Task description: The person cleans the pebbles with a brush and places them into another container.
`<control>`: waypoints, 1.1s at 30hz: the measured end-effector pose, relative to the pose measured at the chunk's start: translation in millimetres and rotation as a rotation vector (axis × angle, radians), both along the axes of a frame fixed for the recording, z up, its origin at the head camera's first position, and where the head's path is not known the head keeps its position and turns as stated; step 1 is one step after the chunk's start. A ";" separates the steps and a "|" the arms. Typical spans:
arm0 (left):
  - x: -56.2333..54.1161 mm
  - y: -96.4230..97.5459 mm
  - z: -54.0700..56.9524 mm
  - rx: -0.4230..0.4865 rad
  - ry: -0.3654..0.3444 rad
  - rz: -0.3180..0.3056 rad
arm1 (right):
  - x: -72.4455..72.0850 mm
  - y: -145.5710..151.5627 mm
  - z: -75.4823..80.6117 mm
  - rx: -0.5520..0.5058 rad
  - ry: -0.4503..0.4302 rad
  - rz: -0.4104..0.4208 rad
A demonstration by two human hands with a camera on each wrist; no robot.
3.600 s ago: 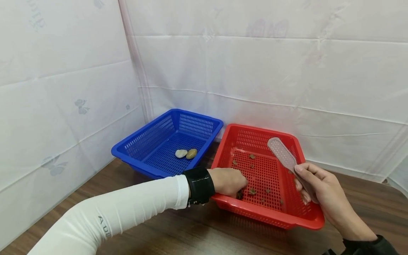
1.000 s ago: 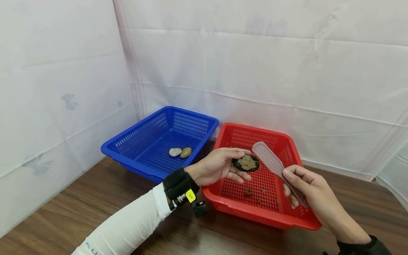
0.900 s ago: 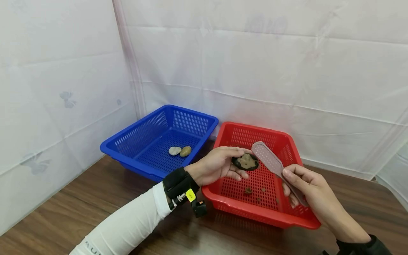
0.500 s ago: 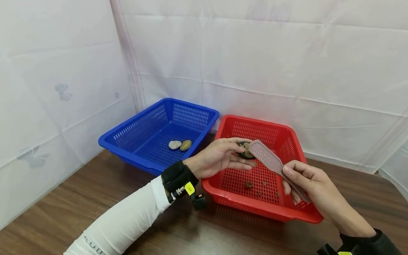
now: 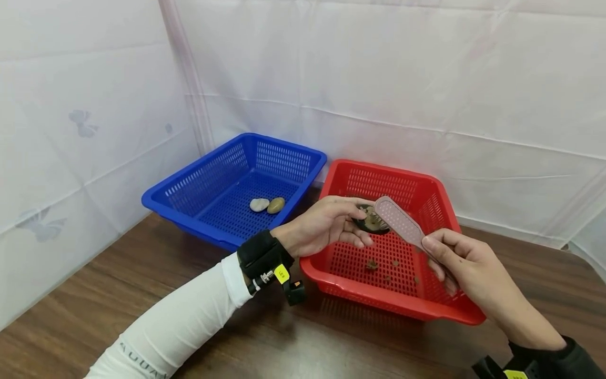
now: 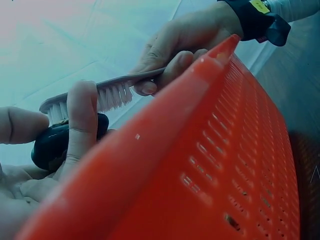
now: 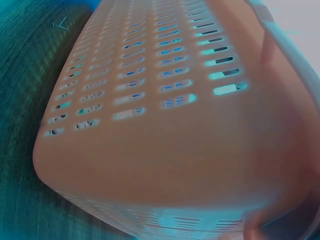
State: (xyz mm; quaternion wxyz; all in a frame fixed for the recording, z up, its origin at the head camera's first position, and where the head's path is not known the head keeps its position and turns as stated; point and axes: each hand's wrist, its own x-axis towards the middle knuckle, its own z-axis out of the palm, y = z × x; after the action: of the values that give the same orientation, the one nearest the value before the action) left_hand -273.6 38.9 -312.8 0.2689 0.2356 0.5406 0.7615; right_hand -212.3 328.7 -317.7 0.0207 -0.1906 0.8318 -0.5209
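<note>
My left hand (image 5: 326, 223) holds a dark oval stone (image 5: 362, 223) between thumb and fingers, above the red basket (image 5: 397, 311). Brown mud coats part of the stone's top. In my right hand (image 5: 473, 268) is the handle of a pinkish-grey brush (image 5: 400, 221), its head over the stone. The left wrist view shows the brush's white bristles (image 6: 116, 96) pointing down, with the ones at the far end meeting the black stone (image 6: 50, 145). Red basket wall (image 7: 150, 165) fills most of the right wrist view, hiding the right hand's work there.
To the left stands a blue basket (image 5: 156, 197) containing a white stone (image 5: 259, 205) and a tan stone (image 5: 276, 205). Small mud crumbs (image 5: 372, 265) lie on the red basket's floor. Both baskets rest on a wooden table (image 5: 265, 337), before a white curtain (image 5: 379, 68).
My left hand, earlier down inside the red basket, has come up with the muddy stone. The brush has met the stone, and the mud patch looks more broken up. The head view has tilted down.
</note>
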 end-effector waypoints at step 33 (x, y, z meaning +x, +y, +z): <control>0.1 -1.8 1.4 0.127 -0.102 -0.034 | 4.3 -1.4 -5.0 -0.041 0.154 0.111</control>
State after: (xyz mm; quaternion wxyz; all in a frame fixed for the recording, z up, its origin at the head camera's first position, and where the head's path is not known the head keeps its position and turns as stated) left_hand -273.5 37.2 -311.3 0.2934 0.2219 0.4729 0.8006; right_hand -208.0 327.3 -322.7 -0.0187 -0.2762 0.8083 -0.5196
